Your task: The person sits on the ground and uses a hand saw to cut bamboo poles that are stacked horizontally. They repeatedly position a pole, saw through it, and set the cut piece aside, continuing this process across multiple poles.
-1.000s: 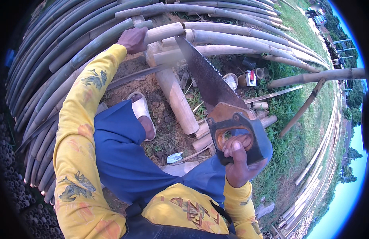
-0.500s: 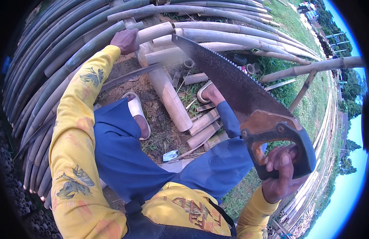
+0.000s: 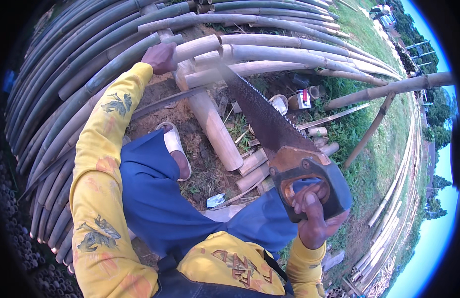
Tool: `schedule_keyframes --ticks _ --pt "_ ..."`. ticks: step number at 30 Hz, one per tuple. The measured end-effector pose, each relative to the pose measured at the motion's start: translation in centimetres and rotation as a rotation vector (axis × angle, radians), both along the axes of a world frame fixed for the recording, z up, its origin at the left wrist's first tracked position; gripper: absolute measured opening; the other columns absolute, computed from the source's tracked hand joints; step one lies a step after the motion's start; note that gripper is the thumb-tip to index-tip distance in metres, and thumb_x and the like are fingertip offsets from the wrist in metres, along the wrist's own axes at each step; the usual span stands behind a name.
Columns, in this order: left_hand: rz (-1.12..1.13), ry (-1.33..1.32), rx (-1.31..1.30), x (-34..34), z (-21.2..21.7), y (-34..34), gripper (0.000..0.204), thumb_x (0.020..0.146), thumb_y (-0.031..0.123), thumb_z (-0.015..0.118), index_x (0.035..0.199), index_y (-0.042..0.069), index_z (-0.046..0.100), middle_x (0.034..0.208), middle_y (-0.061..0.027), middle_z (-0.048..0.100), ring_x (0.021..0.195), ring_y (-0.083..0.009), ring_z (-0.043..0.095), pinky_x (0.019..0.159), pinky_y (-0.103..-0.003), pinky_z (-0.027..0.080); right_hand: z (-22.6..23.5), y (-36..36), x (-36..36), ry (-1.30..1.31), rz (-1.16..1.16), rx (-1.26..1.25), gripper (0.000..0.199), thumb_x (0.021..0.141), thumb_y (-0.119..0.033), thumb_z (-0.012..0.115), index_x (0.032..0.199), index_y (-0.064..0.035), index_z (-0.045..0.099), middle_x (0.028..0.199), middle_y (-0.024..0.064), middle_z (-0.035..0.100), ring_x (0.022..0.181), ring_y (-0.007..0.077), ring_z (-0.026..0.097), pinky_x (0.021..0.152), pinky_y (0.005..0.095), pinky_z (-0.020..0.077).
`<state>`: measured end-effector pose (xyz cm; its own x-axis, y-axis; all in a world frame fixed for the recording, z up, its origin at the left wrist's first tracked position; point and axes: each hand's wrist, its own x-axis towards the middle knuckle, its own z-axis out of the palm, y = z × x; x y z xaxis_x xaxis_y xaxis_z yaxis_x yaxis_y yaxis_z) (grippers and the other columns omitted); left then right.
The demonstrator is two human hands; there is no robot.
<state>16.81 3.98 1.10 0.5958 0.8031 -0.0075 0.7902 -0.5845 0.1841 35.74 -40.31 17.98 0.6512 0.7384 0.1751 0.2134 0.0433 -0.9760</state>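
My left hand [image 3: 160, 58] is closed round a pale bamboo length [image 3: 197, 48] at the upper middle, covering its left part. Its cut right end shows beside other pale poles. In my right hand [image 3: 314, 211] is a handsaw [image 3: 265, 114] with a dark, rust-toned blade and a worn brown and black handle, my fingers wrapped through the grip. The blade slants up and left, teeth facing the upper right. Its blurred tip lies over the pale poles, just below the held length's cut end; I cannot tell whether it touches bamboo.
Long bamboo poles [image 3: 66, 94] lie stacked along the left and back. A thick bamboo log [image 3: 215, 131] slopes between my feet, with short offcuts [image 3: 253, 175] beside it. At the right, a raised bamboo rail [image 3: 389, 91] has a slanting prop [image 3: 371, 129]. Grass [image 3: 384, 154] lies beyond.
My right hand and the saw have moved left, and the blade's tip has dropped lower. My left hand keeps its hold on the bamboo. The whole view has shifted slightly.
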Motion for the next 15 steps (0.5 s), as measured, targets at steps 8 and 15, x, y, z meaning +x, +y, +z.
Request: schedule_keyframes --ticks 8,15 --pt "-0.015 0.021 -0.001 0.0 0.0 0.2 0.045 0.076 0.024 0.074 0.112 -0.002 0.064 0.105 -0.0273 0.072 0.102 -0.0441 0.070 0.090 -0.051 0.056 -2.9 2.7 0.5 0.158 0.065 0.129 0.027 0.089 0.006 0.062 0.116 0.0094 0.062 0.074 0.0084 0.065 0.061 0.0129 0.060 0.058 0.0273 0.0500" --pt "0.003 0.030 -0.013 0.1 -0.2 0.3 0.045 0.075 0.023 0.073 0.111 -0.001 0.065 0.105 -0.0272 0.072 0.102 -0.0442 0.070 0.089 -0.051 0.056 -2.5 1.7 -0.1 0.043 0.079 0.040 0.008 0.092 0.003 0.060 0.095 0.0029 0.053 0.069 0.0088 0.054 0.058 0.0164 0.056 0.055 0.0323 0.0480"
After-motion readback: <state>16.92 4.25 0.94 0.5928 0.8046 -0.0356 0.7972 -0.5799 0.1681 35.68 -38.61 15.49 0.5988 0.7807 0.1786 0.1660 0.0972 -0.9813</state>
